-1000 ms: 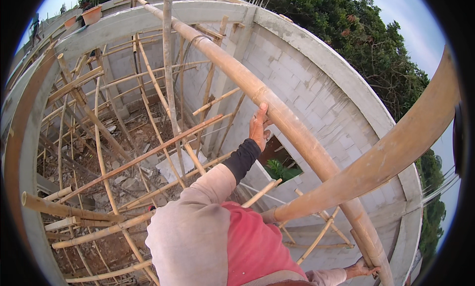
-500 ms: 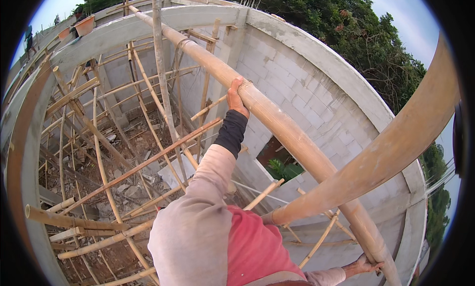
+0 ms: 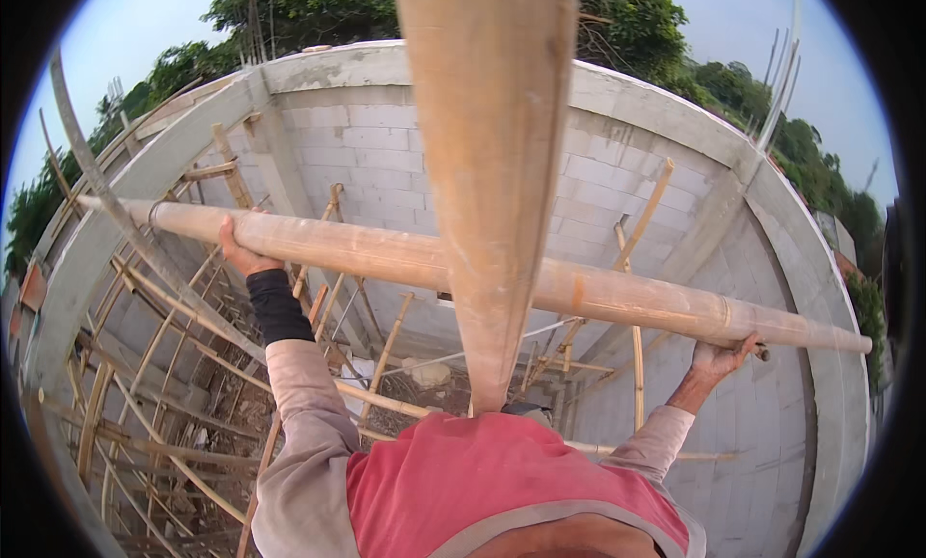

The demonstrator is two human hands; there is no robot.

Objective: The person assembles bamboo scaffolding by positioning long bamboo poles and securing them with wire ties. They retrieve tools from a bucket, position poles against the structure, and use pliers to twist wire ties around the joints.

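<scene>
A long, thick bamboo pole point(image 3: 352, 247) lies nearly level across in front of me. My left hand point(image 3: 247, 252) is wrapped round its left part, thumb up along the near side. Under its right part, my right hand point(image 3: 719, 359) grips it from below; a small dark-ended thing beside those fingers is too small to name. Close before me, a second thick bamboo pole point(image 3: 502, 163) runs upright from my chest past the top of the view. It crosses in front of the level pole and hides part of it; whether the two touch I cannot tell.
Thin bamboo scaffolding point(image 3: 159, 442) fills the lower left. Pale block walls point(image 3: 371, 158) topped by a concrete beam point(image 3: 666, 138) curve round ahead and to the right. Rubble point(image 3: 231, 404) covers the ground far below. A slanting pole point(image 3: 125, 216) stands near my left hand.
My view has swung to the right. The held pole now appears nearly level instead of sloping steeply down to the right, and the near pole appears upright in the middle. Both hands keep their hold.
</scene>
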